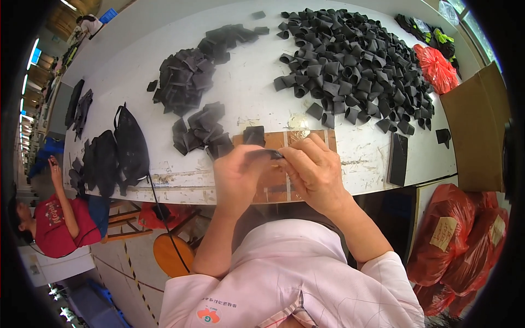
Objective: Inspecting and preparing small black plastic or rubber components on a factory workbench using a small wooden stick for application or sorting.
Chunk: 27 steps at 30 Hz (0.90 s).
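Observation:
Over the table's front edge, my left hand (238, 172) and my right hand (314, 170) meet at a small black fabric piece (270, 154). Both hands pinch it, the right with thumb and fingertips; the fingers hide much of its shape. Below them lies a brown board (326, 141) with pale strips. Another black piece (254, 135) rests at the board's far left corner. Left of the board, a heap of flat black fabric pieces (186, 82) trails toward the far side. A large spread of black fabric loops (350, 65) covers the far right of the table.
At the right stand a black block (398, 159), a cardboard sheet (476, 120) and a red plastic bag (436, 68). Filled red bags (445, 229) sit beside the table. Black cloth items (131, 145) lie at the left, near a wooden stool (172, 254) and a seated person (65, 224).

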Available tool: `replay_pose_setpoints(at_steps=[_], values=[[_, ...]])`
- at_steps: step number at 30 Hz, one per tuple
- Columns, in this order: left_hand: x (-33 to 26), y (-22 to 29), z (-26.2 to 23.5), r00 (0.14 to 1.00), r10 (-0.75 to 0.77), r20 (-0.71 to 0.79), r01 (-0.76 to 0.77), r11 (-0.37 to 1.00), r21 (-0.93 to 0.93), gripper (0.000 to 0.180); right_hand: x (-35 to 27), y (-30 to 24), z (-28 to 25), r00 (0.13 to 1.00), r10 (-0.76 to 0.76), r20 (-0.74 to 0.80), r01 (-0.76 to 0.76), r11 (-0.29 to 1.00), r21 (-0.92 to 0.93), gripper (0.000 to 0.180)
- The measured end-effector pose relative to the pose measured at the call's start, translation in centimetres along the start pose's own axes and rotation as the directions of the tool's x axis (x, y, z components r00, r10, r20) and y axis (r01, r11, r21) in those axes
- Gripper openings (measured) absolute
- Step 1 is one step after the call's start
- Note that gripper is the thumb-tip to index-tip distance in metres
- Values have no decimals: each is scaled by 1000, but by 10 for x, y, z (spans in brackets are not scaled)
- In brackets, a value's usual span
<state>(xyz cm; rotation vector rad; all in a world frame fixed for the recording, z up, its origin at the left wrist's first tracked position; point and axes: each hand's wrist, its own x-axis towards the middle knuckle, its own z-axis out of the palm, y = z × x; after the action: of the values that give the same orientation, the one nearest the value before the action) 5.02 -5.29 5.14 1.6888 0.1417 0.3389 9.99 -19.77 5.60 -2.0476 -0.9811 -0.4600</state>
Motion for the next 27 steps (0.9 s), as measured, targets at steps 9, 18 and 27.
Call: replay_pose_setpoints(at_steps=[9,18,27], values=[[27,-92,8,990,12,-143,69,832,551,18,34,56,-23,717,697,-15,-590,619,518,28],[21,-129,7,982,176,-67,-57,621,781,4,-55,13,21,632,606,483,-775,504,381,26],[-35,-64,-10,922,-383,57,272,534,-801,16,-39,-18,47,550,553,625,-714,-75,696,22]])
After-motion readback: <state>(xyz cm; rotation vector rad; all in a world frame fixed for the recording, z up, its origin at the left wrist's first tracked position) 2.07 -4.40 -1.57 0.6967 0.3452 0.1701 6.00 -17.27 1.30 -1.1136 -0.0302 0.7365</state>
